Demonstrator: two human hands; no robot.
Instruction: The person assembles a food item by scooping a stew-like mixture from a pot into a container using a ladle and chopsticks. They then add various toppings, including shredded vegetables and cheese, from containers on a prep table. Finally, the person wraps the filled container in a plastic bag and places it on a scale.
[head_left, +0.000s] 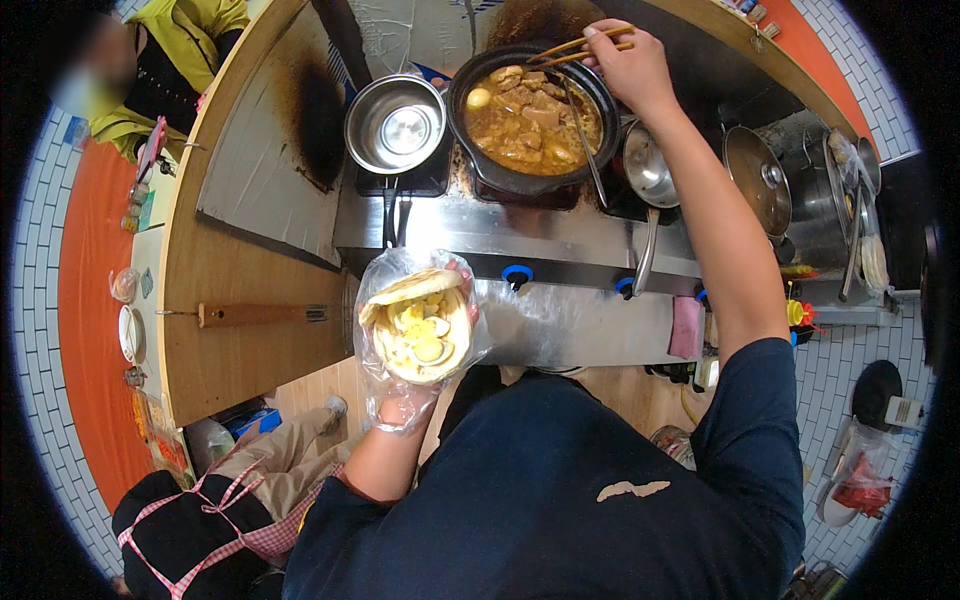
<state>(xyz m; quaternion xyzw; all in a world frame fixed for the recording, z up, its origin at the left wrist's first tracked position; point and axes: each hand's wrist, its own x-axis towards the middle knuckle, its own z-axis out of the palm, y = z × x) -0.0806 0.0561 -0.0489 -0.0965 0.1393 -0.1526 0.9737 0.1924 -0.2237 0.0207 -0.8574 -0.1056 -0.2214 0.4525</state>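
Note:
In a clear plastic glove, my left hand (405,408) holds up a split round flatbread (420,285) whose filling (425,335) looks like chopped egg. The bread gapes toward me, below the stove front. My bare right hand (628,70) reaches to the back burner and grips a pair of wooden chopsticks (575,48). Their tips are over the far rim of a dark pot (462,140). Brown broth in it holds chunks of meat (540,110) and a whole egg (479,98). A long metal ladle handle (588,150) leans over the pot's near right rim.
An empty steel saucepan (395,125) stands left of the pot, a smaller pan (648,165) right of it, its handle jutting toward me. Farther right is a lidded pot (757,180). A pink cloth (686,327) hangs at the front. A wooden partition (230,370) closes the left; two people are nearby.

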